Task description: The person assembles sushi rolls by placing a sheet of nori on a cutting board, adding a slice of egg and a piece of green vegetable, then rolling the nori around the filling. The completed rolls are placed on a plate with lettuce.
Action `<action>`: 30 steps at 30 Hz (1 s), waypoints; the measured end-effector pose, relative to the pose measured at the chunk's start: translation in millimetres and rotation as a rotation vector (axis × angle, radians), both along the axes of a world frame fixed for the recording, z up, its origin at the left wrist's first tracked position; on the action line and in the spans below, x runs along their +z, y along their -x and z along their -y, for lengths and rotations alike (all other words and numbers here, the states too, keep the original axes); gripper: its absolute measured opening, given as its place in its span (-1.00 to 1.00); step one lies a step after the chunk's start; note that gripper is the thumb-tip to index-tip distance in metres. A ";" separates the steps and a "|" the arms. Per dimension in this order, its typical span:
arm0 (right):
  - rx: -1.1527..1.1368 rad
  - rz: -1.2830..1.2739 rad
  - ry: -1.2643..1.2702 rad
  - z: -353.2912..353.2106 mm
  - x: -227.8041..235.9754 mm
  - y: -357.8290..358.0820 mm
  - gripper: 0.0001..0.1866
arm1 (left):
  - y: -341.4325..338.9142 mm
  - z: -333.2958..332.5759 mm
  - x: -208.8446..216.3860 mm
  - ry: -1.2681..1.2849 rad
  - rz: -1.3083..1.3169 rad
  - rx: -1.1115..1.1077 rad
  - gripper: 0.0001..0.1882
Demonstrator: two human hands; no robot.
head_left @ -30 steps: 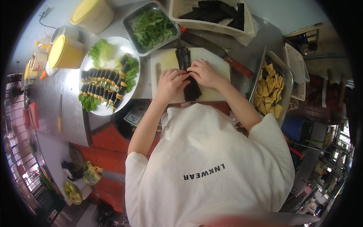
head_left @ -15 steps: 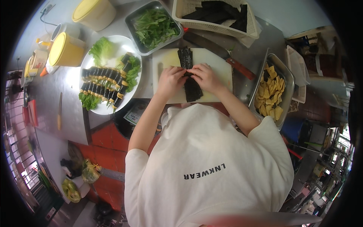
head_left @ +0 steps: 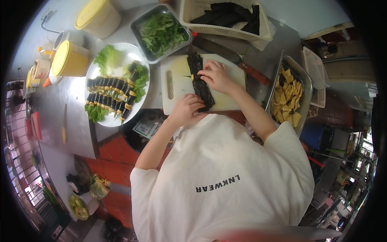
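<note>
A dark, wrinkled seaweed strip lies lengthwise over a white cutting board. A small yellow and green filling crosses its middle, with a green tip poking out on the left. My right hand is curled over the strip beside the filling, fingertips drawn together; what they pinch is hidden. At the strip's near end, my left hand has its fingers closed on the edge. Left of the board, a white plate carries rows of finished seaweed rolls on lettuce.
A cleaver lies across the board's far right corner. Behind stand a metal tray of green leaves and a cream basket of dark seaweed strips. On the right, a metal tray holds yellow fried pieces. A small knife lies far left.
My hands have parted: the left slid down to the strip's near end, the right shifted slightly right. The filling at the strip's middle now shows.
</note>
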State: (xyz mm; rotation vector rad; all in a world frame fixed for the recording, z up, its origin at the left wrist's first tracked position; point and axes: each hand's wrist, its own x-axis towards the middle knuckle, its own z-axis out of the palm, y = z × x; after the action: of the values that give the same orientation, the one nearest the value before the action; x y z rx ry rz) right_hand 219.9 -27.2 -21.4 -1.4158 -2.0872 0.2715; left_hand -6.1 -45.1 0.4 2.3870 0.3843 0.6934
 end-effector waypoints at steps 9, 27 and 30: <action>-0.061 -0.026 -0.040 4.6 5.7 1.2 -0.76 | -25.2 -65.7 -16.3 -0.093 0.058 0.371 -0.72; -0.134 -0.036 -0.174 -25.8 0.6 6.4 -0.79 | -32.4 -98.0 -13.7 -0.082 0.033 0.369 -0.80; -0.038 -0.344 0.027 -20.4 13.6 8.2 -0.77 | -32.7 -103.8 -13.3 -0.093 0.023 0.377 -0.85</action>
State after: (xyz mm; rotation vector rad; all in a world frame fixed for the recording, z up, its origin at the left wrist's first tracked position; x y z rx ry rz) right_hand 211.7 -6.8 -7.9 -1.3179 -1.7807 0.4925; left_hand 26.6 58.7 -12.9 2.4150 0.8218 0.9217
